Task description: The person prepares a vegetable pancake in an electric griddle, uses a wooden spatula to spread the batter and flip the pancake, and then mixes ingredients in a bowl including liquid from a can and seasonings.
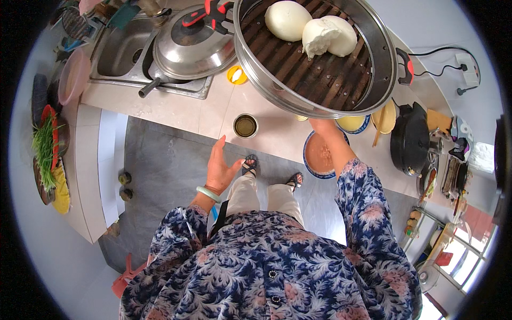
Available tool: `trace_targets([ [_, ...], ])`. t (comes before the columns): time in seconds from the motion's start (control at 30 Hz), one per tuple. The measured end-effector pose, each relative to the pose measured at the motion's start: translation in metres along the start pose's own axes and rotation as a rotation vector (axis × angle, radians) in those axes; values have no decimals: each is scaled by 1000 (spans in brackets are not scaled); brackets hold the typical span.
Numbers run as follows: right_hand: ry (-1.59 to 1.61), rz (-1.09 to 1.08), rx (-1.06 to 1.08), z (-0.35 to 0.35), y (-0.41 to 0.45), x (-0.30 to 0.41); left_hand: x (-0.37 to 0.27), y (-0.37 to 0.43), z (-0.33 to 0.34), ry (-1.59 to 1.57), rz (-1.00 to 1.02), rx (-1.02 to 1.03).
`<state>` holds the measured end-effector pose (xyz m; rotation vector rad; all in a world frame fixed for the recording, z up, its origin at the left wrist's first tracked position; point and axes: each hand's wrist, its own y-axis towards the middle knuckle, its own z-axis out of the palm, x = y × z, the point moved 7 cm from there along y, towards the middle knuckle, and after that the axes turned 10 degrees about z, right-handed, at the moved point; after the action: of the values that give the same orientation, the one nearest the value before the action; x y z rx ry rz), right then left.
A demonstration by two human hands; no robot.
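My left hand (221, 166) hangs in front of the counter edge, holding nothing, with thumb and fingers apart. A pale bangle circles its wrist. Just beyond its fingertips stands an open tin can (245, 126) with dark contents. My right hand (323, 127) reaches under the near rim of a large steel steamer (276, 90); its fingers are hidden there, so what they touch cannot be seen. On the steamer's dark slatted bottom sit a whole white steamed bun (288, 20) and a torn one (326, 36). Below my right forearm is a blue-rimmed bowl (316, 154) of pinkish-brown liquid.
A domed steel lid (196, 48) rests over the sink (124, 52). Near it is a small yellow dish (237, 75). To the right stand a bowl of yellow food (354, 123), chopsticks (378, 130) and a black electric appliance (410, 136). Green stalks (45, 148) lie on the left counter.
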<state>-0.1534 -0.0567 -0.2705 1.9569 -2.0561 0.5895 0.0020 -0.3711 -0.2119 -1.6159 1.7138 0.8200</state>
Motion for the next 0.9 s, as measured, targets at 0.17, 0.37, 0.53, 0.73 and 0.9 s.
trace_targets([
  [0.17,8,-36,-99,-17,-12,32,7,-20,-7,14,-49,24],
  [0.37,26,1,227,-13,-49,61,10,-28,-9,16,-65,24],
  [0.53,419,112,140,-78,-88,125,7,-30,-7,-15,-97,63],
  [0.73,486,-141,-87,-85,-81,177,6,-33,-2,-7,-56,70],
  [0.9,315,-321,-233,-62,-67,184,8,-39,-1,-25,-66,67],
])
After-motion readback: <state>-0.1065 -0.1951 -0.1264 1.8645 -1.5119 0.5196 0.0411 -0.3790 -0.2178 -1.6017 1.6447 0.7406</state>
